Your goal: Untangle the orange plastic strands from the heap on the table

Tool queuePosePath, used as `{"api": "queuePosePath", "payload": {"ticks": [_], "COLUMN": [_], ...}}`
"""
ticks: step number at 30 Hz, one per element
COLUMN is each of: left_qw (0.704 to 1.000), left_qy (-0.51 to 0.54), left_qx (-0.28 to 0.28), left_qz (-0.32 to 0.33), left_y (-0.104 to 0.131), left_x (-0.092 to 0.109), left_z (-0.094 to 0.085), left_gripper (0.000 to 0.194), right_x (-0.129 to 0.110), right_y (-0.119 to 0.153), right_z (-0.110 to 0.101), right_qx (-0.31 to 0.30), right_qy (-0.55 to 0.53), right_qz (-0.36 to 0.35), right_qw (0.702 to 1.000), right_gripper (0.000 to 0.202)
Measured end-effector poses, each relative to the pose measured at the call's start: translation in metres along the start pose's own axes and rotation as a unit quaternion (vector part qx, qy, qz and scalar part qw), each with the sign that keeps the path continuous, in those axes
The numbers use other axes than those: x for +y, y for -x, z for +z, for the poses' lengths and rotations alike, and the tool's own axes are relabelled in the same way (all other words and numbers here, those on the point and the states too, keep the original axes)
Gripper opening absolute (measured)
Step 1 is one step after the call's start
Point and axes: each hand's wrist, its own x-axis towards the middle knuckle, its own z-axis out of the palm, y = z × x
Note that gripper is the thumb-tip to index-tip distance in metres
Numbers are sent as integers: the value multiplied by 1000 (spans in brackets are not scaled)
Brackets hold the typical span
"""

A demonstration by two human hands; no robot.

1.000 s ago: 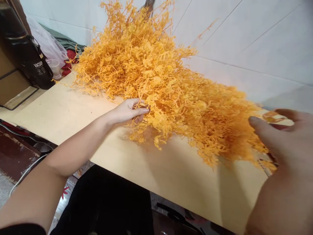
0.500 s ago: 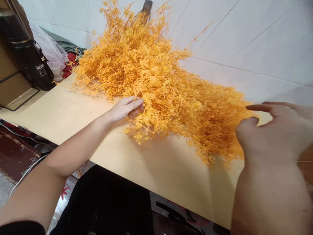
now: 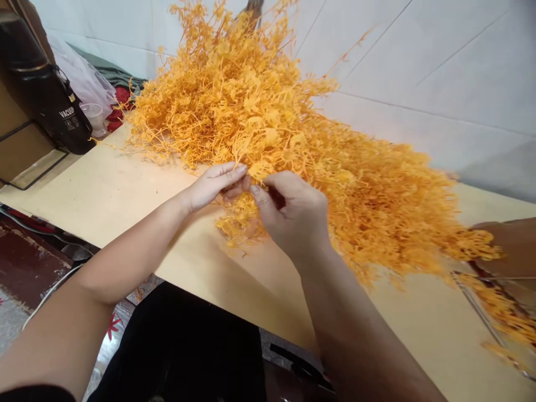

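A large heap of orange dried flowers [image 3: 226, 106] with thin curly stems spreads along the table. At its near edge, my left hand [image 3: 218, 183] has thumb and fingers closed on a small orange sprig [image 3: 240, 215], whose heads hang below. My right hand [image 3: 295, 209] sits just to the right of the left fingertips, with thumb and forefinger pinched at the same sprig. Exactly what lies between the right fingertips is partly hidden. Both hands are in front of the heap, close to it.
The flowers lie on a pale tabletop [image 3: 100, 184] against a white tiled wall [image 3: 389, 72]. At the left stand a black vacuum flask [image 3: 62, 111], a clear plastic cup [image 3: 94, 117] and a plastic bag [image 3: 81, 72]. Brown cardboard [image 3: 511, 245] and a metal rod [image 3: 481, 312] are at the right.
My right hand has come in from the far right, where its fingers were spread, to pinch beside my left hand. The left hand has stayed in place on the sprig.
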Motion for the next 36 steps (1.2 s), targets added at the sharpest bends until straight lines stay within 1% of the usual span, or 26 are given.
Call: {"api": "queuePosePath", "payload": {"ticks": [3, 5, 6, 8, 9, 11, 13, 14, 16, 17, 19, 22, 25, 27, 29, 31, 34, 36], "left_qw": [996, 991, 989, 990, 991, 994, 993, 993, 995, 995, 995, 995, 996, 997, 996, 993, 991, 991], "left_qy": [35, 64, 77, 93, 97, 93, 86, 83, 71, 61, 38, 21, 16, 11, -2, -24, -47, -51], "left_qx": [79, 119, 126, 108, 82, 8, -51, -61, -54, -48, -46, -47, -14, 24, 62, 87, 102, 104], "left_qz": [-3, -4, -7, -21, -31, -52, -56, -53, -52, -57, -74, -89, -86, -78, -72, -71, -70, -67], "left_y": [-6, -8, -8, -6, -4, 0, 3, 3, 2, 2, 1, 1, -1, -4, -6, -7, -6, -7], "left_x": [-3, -4, -4, -2, -1, 2, 3, 4, 3, 4, 4, 5, 1, -2, -4, -3, -2, -4], "left_z": [-6, -11, -12, -12, -11, -6, -1, 1, 2, 3, 4, 8, 12, 15, 18, 21, 27, 28], "left_gripper": [41, 41, 40, 37, 36, 33, 31, 31, 32, 33, 34, 33, 37, 39, 40, 41, 42, 43], "right_x": [-4, -4, -3, 3, 6, 11, 14, 14, 13, 12, 12, 11, 8, 4, 1, 0, 4, 6], "right_y": [7, 9, 9, 9, 9, 11, 13, 14, 16, 16, 15, 14, 16, 18, 20, 20, 20, 21], "right_z": [-2, -2, -1, 3, 5, 8, 8, 7, 4, 3, 2, 5, 7, 8, 8, 9, 10, 10], "right_qx": [72, 87, 83, 56, 40, 12, -6, -13, -28, -31, -30, -13, 23, 52, 76, 97, 112, 110], "right_qy": [14, 17, 14, 0, -9, -32, -61, -76, -100, -106, -101, -74, -23, 32, 85, 121, 136, 127], "right_qz": [-72, -92, -94, -82, -71, -48, -32, -28, -24, -22, -12, -2, -30, -64, -105, -143, -172, -180], "right_qw": [995, 992, 992, 995, 997, 998, 998, 997, 994, 994, 994, 997, 999, 996, 988, 977, 969, 969], "right_gripper": [19, 17, 15, 11, 9, 7, 11, 16, 29, 32, 27, 13, 11, 15, 18, 19, 18, 17]}}
